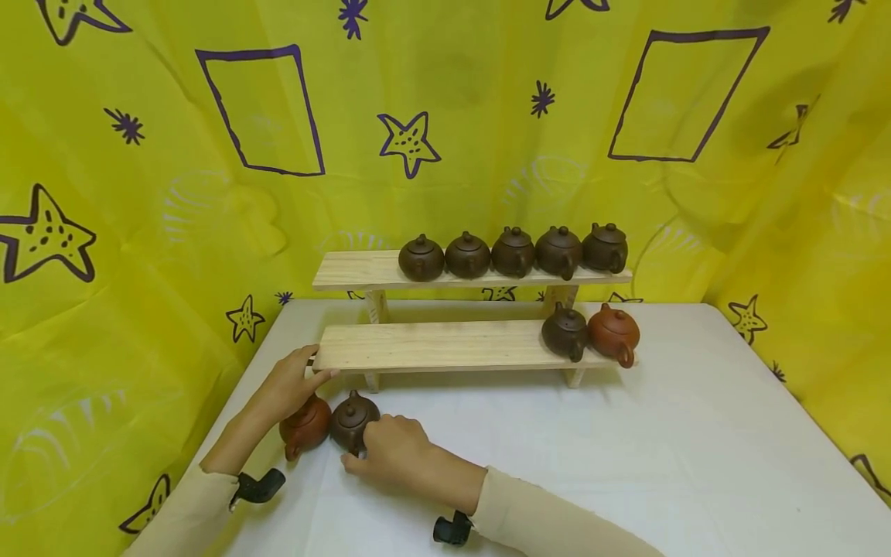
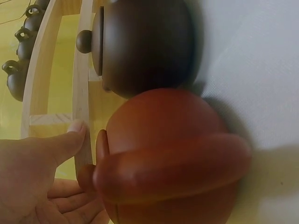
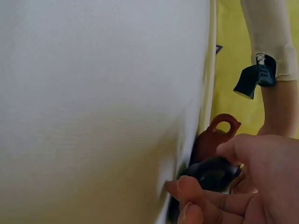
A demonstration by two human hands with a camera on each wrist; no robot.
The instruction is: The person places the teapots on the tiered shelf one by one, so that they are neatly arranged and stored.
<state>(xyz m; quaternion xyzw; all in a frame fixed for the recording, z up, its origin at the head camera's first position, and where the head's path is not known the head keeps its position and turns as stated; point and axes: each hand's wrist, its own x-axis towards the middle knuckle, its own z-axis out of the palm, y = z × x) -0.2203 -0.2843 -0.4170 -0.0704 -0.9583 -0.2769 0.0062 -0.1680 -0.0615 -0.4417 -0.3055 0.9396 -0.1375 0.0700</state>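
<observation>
Near the table's left side stand a reddish-brown teapot (image 1: 306, 428) and a dark brown teapot (image 1: 346, 419), side by side. My left hand (image 1: 287, 389) reaches over the reddish one and grips the left end of the lower wooden shelf (image 1: 431, 346). In the left wrist view its thumb (image 2: 74, 135) presses on the wood. My right hand (image 1: 398, 451) is at the dark teapot's handle side, fingers curled round the handle; in the right wrist view the fingers partly hide this dark teapot (image 3: 210, 171).
Several dark brown teapots (image 1: 513, 254) line the upper shelf (image 1: 358, 267). On the lower shelf's right end sit another dark teapot (image 1: 565, 331) and a reddish one (image 1: 612, 333). A white cloth covers the table (image 1: 626, 464); a yellow patterned curtain (image 1: 473, 93) surrounds it.
</observation>
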